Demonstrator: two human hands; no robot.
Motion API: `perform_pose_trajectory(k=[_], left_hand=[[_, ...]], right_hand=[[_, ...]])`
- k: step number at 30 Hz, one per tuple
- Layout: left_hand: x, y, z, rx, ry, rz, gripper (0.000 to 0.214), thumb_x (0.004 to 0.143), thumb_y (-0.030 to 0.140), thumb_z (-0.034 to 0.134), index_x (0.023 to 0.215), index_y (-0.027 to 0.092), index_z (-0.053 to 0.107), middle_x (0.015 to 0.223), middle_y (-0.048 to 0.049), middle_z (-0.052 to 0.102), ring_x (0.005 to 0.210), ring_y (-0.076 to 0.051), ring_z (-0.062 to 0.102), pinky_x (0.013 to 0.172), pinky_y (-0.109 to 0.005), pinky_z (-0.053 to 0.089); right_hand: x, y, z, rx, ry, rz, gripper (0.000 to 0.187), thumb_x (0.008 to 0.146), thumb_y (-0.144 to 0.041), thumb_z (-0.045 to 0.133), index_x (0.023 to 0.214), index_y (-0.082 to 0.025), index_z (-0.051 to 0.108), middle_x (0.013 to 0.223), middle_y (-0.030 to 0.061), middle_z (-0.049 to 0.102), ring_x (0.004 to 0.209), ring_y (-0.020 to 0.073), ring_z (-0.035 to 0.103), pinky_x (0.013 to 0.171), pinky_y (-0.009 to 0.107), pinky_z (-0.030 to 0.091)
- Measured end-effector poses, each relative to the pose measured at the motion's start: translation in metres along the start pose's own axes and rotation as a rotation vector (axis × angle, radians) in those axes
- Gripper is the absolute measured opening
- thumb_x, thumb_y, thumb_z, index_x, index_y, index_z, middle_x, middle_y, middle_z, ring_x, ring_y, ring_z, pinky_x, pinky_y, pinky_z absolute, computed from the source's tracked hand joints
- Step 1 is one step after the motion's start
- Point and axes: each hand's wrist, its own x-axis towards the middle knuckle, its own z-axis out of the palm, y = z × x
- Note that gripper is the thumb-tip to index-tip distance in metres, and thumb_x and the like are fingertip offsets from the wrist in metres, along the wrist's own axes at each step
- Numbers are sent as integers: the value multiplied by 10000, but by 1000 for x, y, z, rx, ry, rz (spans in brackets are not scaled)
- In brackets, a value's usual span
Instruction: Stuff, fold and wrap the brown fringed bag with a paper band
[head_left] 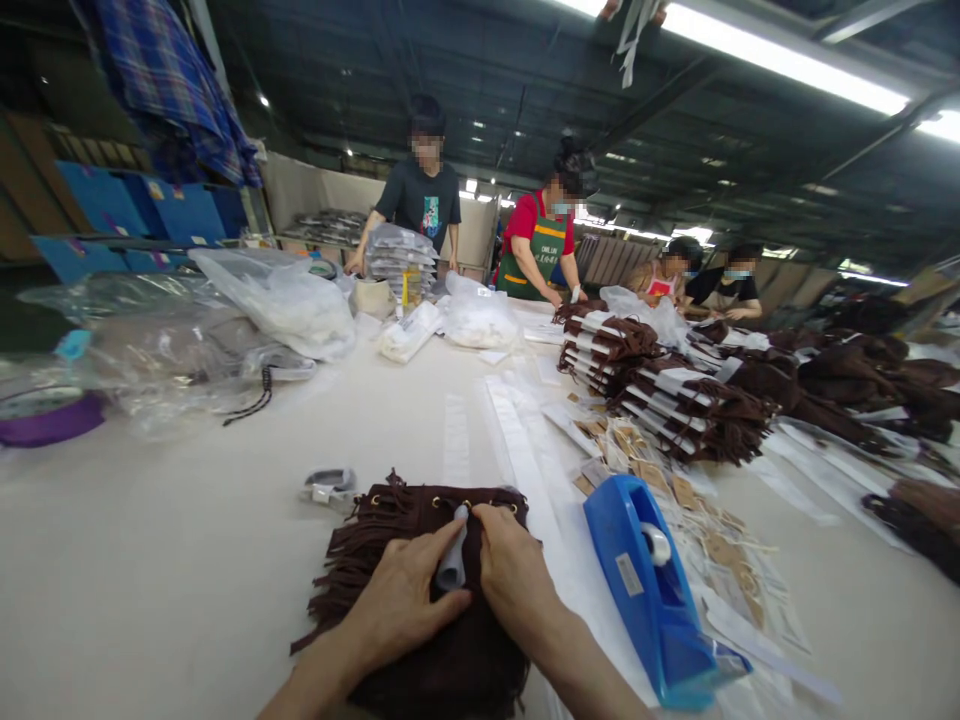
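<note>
A dark brown fringed suede bag [390, 520] lies flat on the white table [187, 560] right in front of me. My left hand [401, 595] rests on it with fingers curled, pinching a pale grey strip of paper or tape [453, 560] that lies across the bag's top. My right hand [510, 570] presses down beside it, fingers closed on the same strip near the bag's eyelets.
A blue tape dispenser [649, 590] stands just right of my hands, with loose tags [675, 490] and white strips [517, 440] behind it. Stacks of brown bags [675, 400] fill the right side. Clear plastic bags [180, 340] lie at left. Several people work at the far end.
</note>
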Motion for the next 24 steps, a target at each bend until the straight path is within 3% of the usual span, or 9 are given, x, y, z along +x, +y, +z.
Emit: perform_pose_trajectory(k=[4, 6, 9, 12, 16, 24], left_hand=[[27, 6, -21, -272, -14, -290, 336, 764, 300, 467, 1040, 145, 580, 891, -48, 680, 776, -183, 630, 725, -266, 462], [43, 5, -18, -262, 28, -400, 315, 799, 333, 394, 821, 109, 614, 722, -73, 664, 581, -181, 606, 578, -278, 440], [63, 5, -4, -242, 47, -473, 307, 768, 383, 471, 635, 131, 585, 553, -50, 600, 490, -179, 557, 495, -279, 379], [71, 7, 5, -274, 52, -512, 250, 708, 354, 577, 561, 154, 552, 463, -1, 524, 505, -167, 539, 475, -260, 342], [70, 10, 6, -337, 49, -559, 234, 664, 255, 647, 507, 159, 503, 422, 46, 446, 476, -128, 489, 447, -241, 303], [64, 16, -3, -510, 10, -662, 282, 837, 254, 545, 593, 138, 465, 483, 91, 395, 390, -40, 354, 383, -168, 283]], right_hand=[[-10, 11, 29, 25, 47, 145, 416, 736, -13, 342, 1099, -60, 539, 946, 154, 653, 894, 223, 626, 785, 316, 500], [-15, 12, 33, 11, 71, 185, 426, 728, -19, 354, 1120, -40, 521, 968, 171, 647, 923, 240, 619, 810, 338, 496], [-15, 10, 29, 2, 26, 194, 380, 733, -30, 377, 1068, -79, 548, 943, 153, 652, 891, 244, 624, 784, 346, 498], [-12, 9, 24, 20, -29, 181, 319, 739, -26, 377, 972, -113, 577, 899, 130, 657, 867, 240, 624, 770, 343, 491], [-12, 12, 26, 49, -7, 212, 326, 740, -25, 354, 941, -127, 589, 894, 117, 656, 860, 235, 616, 771, 339, 481], [-17, 18, 33, 94, 1, 235, 378, 759, -8, 338, 1020, -103, 595, 963, 115, 641, 924, 217, 589, 823, 309, 443]])
